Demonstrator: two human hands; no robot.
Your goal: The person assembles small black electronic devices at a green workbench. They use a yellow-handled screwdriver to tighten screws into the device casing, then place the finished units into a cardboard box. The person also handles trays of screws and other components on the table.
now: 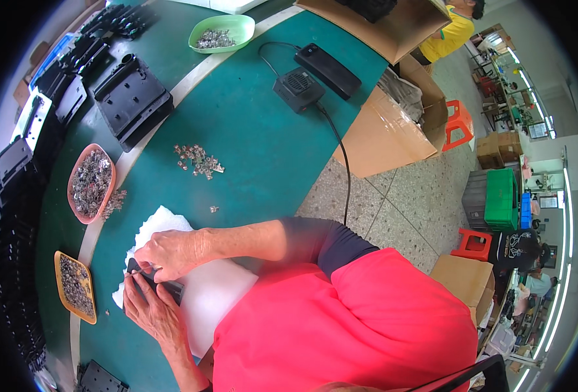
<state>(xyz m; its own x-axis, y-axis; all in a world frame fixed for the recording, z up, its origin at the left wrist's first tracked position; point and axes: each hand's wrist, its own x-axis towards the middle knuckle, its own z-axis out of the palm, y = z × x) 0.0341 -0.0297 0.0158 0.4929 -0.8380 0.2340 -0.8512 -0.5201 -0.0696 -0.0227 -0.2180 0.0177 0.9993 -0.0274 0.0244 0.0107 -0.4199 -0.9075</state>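
Small black plastic part (155, 279) pinned on the white foam sheet (217, 287), near the table's front edge. Left hand (151, 307) clamped under it, right hand (171, 251) pinching down on top. Could slip loose if the pinch eases. Loose metal clips (198, 160) nearby, easily scattered. Three trays of clips: green (222, 31), pink (90, 183), orange (75, 286).

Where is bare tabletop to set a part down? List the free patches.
Free: green table between the screw pile and the black box; also between that pile and the white foam. Crowded: left edge, with the pink dish, yellow tray and black parts.
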